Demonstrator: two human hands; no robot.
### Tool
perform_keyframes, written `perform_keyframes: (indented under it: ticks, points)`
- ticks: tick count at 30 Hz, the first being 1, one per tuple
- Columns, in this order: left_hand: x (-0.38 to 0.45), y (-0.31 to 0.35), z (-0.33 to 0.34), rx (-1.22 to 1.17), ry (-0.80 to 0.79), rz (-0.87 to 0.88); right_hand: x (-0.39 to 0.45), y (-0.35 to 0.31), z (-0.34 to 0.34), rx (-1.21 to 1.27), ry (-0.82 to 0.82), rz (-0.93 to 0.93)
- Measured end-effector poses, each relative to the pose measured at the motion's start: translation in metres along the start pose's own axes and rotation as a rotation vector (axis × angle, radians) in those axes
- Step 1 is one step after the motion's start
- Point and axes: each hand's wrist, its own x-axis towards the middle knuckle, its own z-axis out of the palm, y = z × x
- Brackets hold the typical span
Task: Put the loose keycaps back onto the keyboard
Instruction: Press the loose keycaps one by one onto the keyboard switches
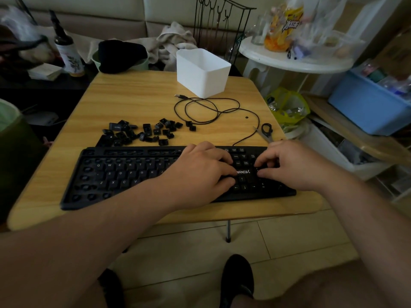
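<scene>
leaning over the keyboard [133, 174] here, which lies across the near side of the wooden counter [133, 96]. our left hand [200, 172] rests on the right-middle part of the board, fingers curled down onto the keys next to the brand logo, and our right hand [289, 165] sits over the number pad area with fingers bent down onto it too. honestly can't tell if either hand is pinching a keycap or just pressing keys, the fingertips are too dark against the black plastic. the loose keycaps [142, 132] lie in a scattered pile on the counter just behind the keyboard's left half, and several sockets along the left edge and top row of the board look bare. the keyboard's cable [213, 110] loops behind it toward a white plastic bin [202, 72] at the far side. scissors [264, 132] lie near the right edge, just behind our right hand.
</scene>
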Motion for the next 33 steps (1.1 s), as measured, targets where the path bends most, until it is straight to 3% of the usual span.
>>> perform_keyframes:
  ticks: [8,15,20,25,33]
  points:
    - [0.000,0.000,0.002,-0.001,-0.007,-0.004,0.018,-0.006,0.007,0.092,-0.063,0.206]
    - [0.002,-0.011,-0.011,-0.005,0.034,-0.023,0.012,-0.008,0.004,0.076,-0.060,0.191]
    - [0.007,-0.056,-0.044,0.065,0.119,-0.275,0.008,-0.014,0.000,0.261,0.137,0.155]
    - [-0.004,-0.101,-0.064,0.194,-0.020,-0.569,0.014,-0.024,0.005,0.264,0.213,0.130]
    - [0.002,-0.105,-0.057,0.195,-0.087,-0.597,0.017,-0.037,0.006,0.244,0.244,0.100]
